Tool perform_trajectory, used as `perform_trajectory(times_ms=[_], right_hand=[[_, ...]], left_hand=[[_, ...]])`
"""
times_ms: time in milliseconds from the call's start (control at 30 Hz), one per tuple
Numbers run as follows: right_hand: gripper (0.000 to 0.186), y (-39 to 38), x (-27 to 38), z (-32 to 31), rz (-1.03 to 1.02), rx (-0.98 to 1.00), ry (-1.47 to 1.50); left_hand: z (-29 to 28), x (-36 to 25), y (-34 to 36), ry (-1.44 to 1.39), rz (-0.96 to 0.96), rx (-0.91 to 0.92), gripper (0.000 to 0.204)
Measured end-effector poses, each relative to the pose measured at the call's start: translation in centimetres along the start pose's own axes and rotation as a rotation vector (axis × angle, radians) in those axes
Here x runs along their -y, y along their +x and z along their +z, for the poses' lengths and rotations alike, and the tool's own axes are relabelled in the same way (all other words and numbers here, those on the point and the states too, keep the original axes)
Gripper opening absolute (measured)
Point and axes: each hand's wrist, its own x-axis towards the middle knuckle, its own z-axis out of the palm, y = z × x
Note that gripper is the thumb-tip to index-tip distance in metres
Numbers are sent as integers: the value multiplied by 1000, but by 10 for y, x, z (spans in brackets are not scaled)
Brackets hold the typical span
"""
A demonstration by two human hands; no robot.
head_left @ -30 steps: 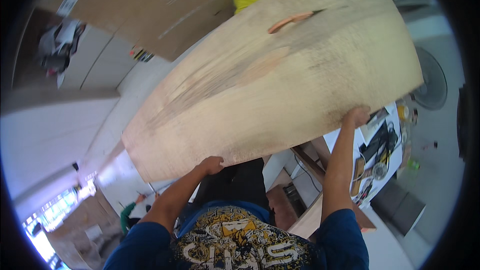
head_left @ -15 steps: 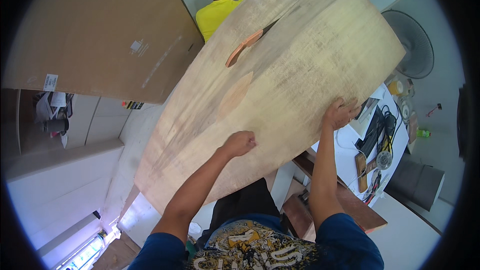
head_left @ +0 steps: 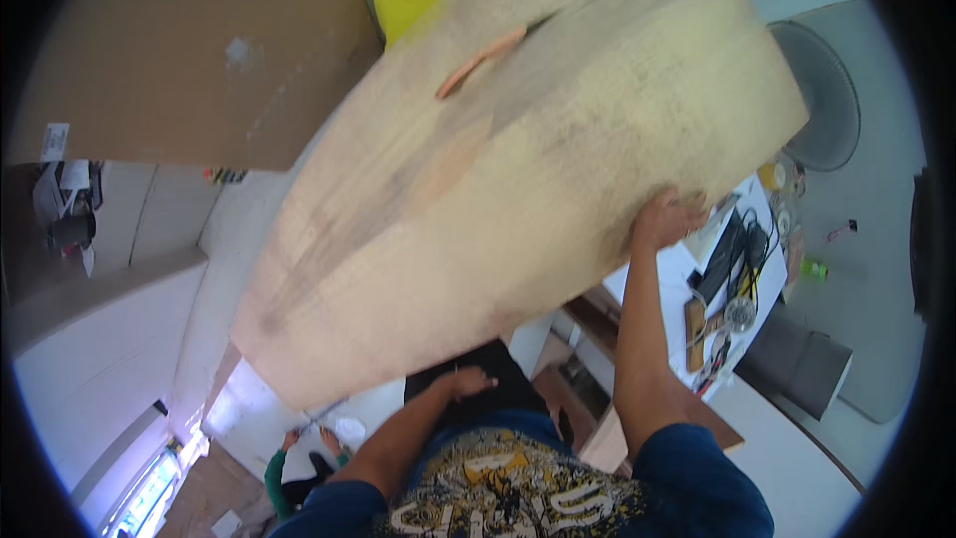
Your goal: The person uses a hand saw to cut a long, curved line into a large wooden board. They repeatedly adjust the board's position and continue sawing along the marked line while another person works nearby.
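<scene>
A large pale wooden panel (head_left: 558, 179) with grey-brown grain spans the middle, its left end narrower in this view. On its far part lies a slim, curved orange-brown piece (head_left: 480, 60) beside a dark slit, and nearer is an oval patch (head_left: 445, 179) of lighter tan. My right hand (head_left: 667, 217) rests at the panel's near right edge, fingers spread. Off the panel, just this side of its near edge, my left hand (head_left: 468, 382) is in front of my dark trousers. It looks empty, its fingers loosely stretched, though slightly blurred.
Right of the panel, a white table (head_left: 652, 279) carries black cables, a brown wooden-handled tool (head_left: 694, 335) and clutter. A fan (head_left: 825, 95) stands beyond. Left is a big cardboard sheet (head_left: 199, 50). A person in yellow (head_left: 413, 0) is behind the panel; another's green sleeve (head_left: 276, 478) shows lower left.
My left hand has drawn back toward me from the panel's surface to below its near edge. My right hand stays at the edge. A green-sleeved person has come into view lower left.
</scene>
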Motion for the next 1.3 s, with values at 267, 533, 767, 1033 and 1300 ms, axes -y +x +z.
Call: perform_trajectory(times_ms=[267, 533, 767, 1033, 1300], right_hand=[[72, -5, 8, -13, 64, 80, 89], [71, -12, 20, -20, 24, 23, 141], [72, -15, 22, -26, 115, 75, 105], [71, -9, 21, -20, 34, -16, 126], [73, -3, 26, -31, 157, 106, 125]], left_hand=[[8, 38, -115, 204, 434, 54, 54], [45, 108, -84, 11, 430, 93, 46], [16, 164, -103, 113, 318, -236, 34], [1, 192, -116, -58, 269, -430, 20], [-15, 171, -157, -134, 87, -568, 28]])
